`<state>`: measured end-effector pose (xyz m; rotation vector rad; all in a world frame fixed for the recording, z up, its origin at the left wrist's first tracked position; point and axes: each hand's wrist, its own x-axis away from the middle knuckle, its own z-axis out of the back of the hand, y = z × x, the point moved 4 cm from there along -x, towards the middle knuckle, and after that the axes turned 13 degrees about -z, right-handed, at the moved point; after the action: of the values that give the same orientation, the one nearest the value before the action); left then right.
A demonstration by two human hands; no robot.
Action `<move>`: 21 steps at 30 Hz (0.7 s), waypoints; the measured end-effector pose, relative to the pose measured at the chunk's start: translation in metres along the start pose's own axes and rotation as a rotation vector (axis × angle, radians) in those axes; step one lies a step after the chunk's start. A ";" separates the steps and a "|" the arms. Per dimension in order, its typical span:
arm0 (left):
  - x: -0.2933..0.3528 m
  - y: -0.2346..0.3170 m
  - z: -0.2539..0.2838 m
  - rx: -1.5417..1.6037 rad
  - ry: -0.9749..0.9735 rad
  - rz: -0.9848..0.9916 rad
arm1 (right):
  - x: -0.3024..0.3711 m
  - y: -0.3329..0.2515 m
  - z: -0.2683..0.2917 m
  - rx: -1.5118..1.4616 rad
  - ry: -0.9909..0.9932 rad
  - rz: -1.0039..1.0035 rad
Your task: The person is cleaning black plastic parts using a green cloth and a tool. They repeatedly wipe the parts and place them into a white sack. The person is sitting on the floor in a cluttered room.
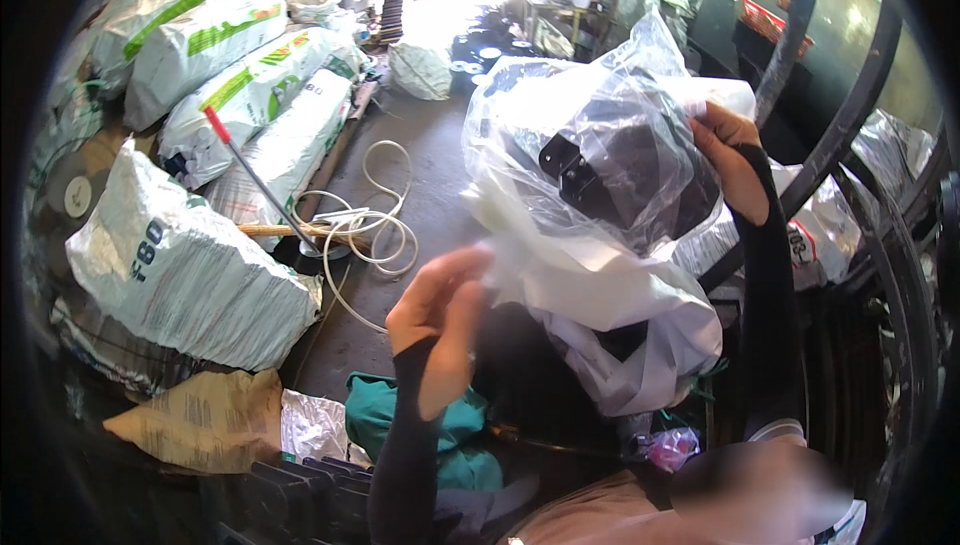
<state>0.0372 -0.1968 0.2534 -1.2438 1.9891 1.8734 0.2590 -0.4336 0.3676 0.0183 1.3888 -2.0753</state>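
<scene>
A white woven sack (610, 290) stands open in front of me, its upper edge loose and folded outward. Inside it is a clear plastic bag (515, 110), puffed up above the rim. Black bracket-like parts (572, 167) show through the clear film. My right hand (735, 160) is closed on the sack's rim at the right, bunched with the clear film. My left hand (445, 315), smeared a little by motion, pinches the sack's edge on the near left. Both forearms wear black sleeves.
Full white sacks (235, 75) lie stacked at the far left, with another printed sack (190, 270) nearer. A pale coiled hose (375, 240) and a red-handled stick (255, 175) lie on the floor. Black curved bars (845, 110) rise at right. Teal cloth (425, 425) lies near me.
</scene>
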 end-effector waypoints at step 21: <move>0.030 -0.084 0.165 0.288 0.281 0.437 | -0.001 0.003 -0.314 -0.051 -0.286 -0.072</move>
<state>0.0010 -0.0552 0.1351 -1.1070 2.7509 1.5430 0.1600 -0.1707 0.2266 -0.3408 1.2807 -2.0064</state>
